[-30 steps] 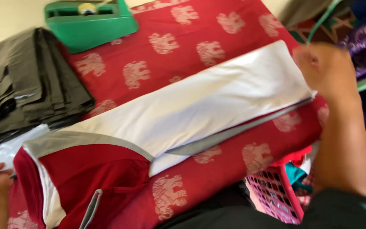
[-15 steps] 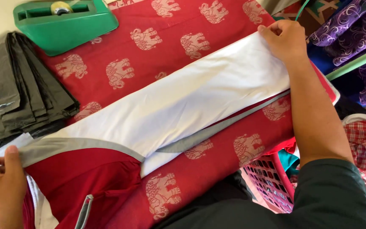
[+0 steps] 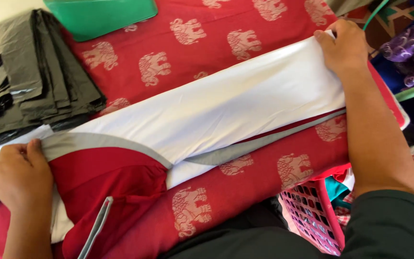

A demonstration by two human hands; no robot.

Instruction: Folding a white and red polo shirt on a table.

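The big red cloth with pale elephants (image 3: 245, 29) covers the counter. On top of it lies the long folded garment (image 3: 226, 112), white along most of its length, with grey bands and a dark red part at one end. It lies in a slant, from the near left up to the far right, and it is stretched between the two hands.

The right hand (image 3: 343, 48) is at the far white end. Its grip is pressed on the corner of the cloth, fingers curled over the edge. From this grip the garment runs away down and to the left.

The left hand (image 3: 22, 175) is at the near red end, pinching the grey band with thumb on top. From this grip the garment runs up and to the right. Each hand has its own end (neither is nearer the middle).

Past the left grip lie folded dark grey bags (image 3: 25, 91). Below the right arm sits a pink basket (image 3: 312, 216). A green holder (image 3: 101, 17) is far up.
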